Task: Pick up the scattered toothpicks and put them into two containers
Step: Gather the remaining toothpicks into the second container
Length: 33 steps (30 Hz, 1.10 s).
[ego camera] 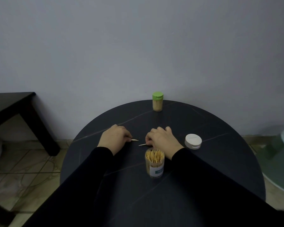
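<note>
Head view of a round, dark stone-patterned tabletop (203, 161) set against a pale wall. The left hand (114, 138) lies knuckles-up, its fingers curled and pinching a thin pale wooden toothpick (134, 139) whose tip juts out to the right. The right hand (161, 139) mirrors it, fingers curled around a second pale wooden toothpick (142, 145) that points left from under the thumb side. The two tips lie near each other but apart, on or just above the surface (which of the two cannot be told).

Directly in front of the right wrist stands an open clear plastic jar with a white label (155, 163), already packed with upright toothpicks. Its round white lid (193, 141) rests on the table to the right, well apart from the jar. At the far edge stands a second clear jar with a green cap (157, 101), closed and also full of sticks. No other loose toothpicks are visible, so the task appears nearly complete.

Risks, as judged from this arrangement: the open jar is crowded, so a stick pushed in at an angle may catch on the others and spring out; the right sleeve passes close to the jar and could tip it; a light pinch on so thin a stick may let it roll away, where it is hard to see against the dark top.
</note>
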Each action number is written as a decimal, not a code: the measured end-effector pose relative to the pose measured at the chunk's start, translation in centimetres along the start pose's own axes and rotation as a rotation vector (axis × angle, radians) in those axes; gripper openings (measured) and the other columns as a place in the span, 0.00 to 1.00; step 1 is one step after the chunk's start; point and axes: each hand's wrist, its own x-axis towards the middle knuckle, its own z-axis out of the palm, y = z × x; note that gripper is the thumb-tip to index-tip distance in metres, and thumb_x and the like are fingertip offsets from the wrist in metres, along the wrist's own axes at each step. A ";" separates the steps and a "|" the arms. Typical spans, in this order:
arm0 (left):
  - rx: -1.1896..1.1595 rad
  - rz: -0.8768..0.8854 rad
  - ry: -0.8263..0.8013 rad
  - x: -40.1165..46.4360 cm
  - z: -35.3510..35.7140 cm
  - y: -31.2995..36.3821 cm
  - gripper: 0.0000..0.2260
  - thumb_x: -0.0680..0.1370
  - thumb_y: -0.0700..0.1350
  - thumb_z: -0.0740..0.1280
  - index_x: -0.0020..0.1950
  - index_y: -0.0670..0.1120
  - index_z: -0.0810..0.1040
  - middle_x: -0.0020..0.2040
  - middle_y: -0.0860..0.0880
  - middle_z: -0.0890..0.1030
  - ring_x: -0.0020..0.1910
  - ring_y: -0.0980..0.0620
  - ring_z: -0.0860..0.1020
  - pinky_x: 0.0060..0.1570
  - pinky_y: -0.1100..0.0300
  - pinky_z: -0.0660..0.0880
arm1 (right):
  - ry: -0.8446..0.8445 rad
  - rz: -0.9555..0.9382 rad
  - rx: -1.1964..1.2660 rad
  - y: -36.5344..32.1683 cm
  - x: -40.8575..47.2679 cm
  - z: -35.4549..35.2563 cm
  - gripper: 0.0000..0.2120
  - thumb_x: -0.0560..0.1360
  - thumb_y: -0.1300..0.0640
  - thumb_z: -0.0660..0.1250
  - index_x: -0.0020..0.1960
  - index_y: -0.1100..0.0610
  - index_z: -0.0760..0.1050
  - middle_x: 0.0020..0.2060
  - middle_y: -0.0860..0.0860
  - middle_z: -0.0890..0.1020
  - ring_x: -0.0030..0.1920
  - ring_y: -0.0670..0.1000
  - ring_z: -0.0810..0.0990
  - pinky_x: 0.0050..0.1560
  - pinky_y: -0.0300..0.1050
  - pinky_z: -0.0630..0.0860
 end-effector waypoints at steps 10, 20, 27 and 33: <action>0.200 -0.213 -0.123 0.2 1.3 3.5 0.15 0.82 0.41 0.51 0.66 0.38 0.68 0.64 0.41 0.71 0.63 0.44 0.69 0.57 0.55 0.71 | -0.009 0.000 0.070 0.3 -0.2 -0.7 0.04 0.80 0.53 0.59 0.53 0.47 0.71 0.52 0.45 0.76 0.56 0.49 0.71 0.57 0.50 0.60; 0.065 -0.160 0.120 -1.0 1.9 4.2 0.11 0.82 0.41 0.52 0.62 0.43 0.69 0.58 0.44 0.75 0.57 0.46 0.71 0.51 0.56 0.71 | 0.059 0.011 0.075 -0.1 -1.3 -2.2 0.13 0.82 0.53 0.55 0.64 0.46 0.72 0.56 0.46 0.77 0.59 0.49 0.70 0.60 0.50 0.60; -0.251 -0.135 0.299 -1.4 0.3 4.9 0.10 0.79 0.37 0.57 0.58 0.45 0.71 0.54 0.47 0.75 0.52 0.50 0.69 0.48 0.59 0.69 | 0.185 0.007 0.187 -0.6 -3.0 -3.8 0.12 0.82 0.54 0.56 0.62 0.47 0.72 0.56 0.45 0.78 0.56 0.48 0.71 0.61 0.49 0.61; -0.519 0.026 0.422 -2.8 -3.0 7.1 0.19 0.81 0.37 0.58 0.71 0.47 0.67 0.61 0.49 0.76 0.60 0.51 0.71 0.57 0.59 0.69 | 0.184 -0.049 0.289 -1.2 -5.4 -5.7 0.23 0.82 0.61 0.53 0.73 0.42 0.61 0.48 0.42 0.75 0.52 0.47 0.70 0.61 0.50 0.62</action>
